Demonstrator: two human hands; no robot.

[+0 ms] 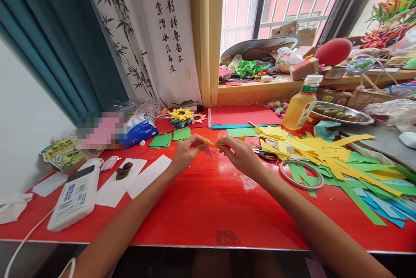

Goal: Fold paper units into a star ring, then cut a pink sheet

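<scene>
My left hand (187,153) and my right hand (238,153) meet above the middle of the red table (195,217). Between their fingertips they pinch a small piece of folded yellow paper (211,142), with a pink part (208,152) hanging below it. Both hands are closed on the paper, and the fingers hide much of its shape. Just right of my right hand lie black-handled scissors (269,155). Beyond the hands rest green paper squares (161,140) and a yellow and blue folded-paper ring (182,117).
Yellow strips (331,150), green strips (360,195) and a roll of tape (302,174) spread over the right side. A juice bottle (300,106) stands behind them. At left are a white power bank (76,197) with a cable and white papers (112,189). Red sheets (242,115) lie at the back.
</scene>
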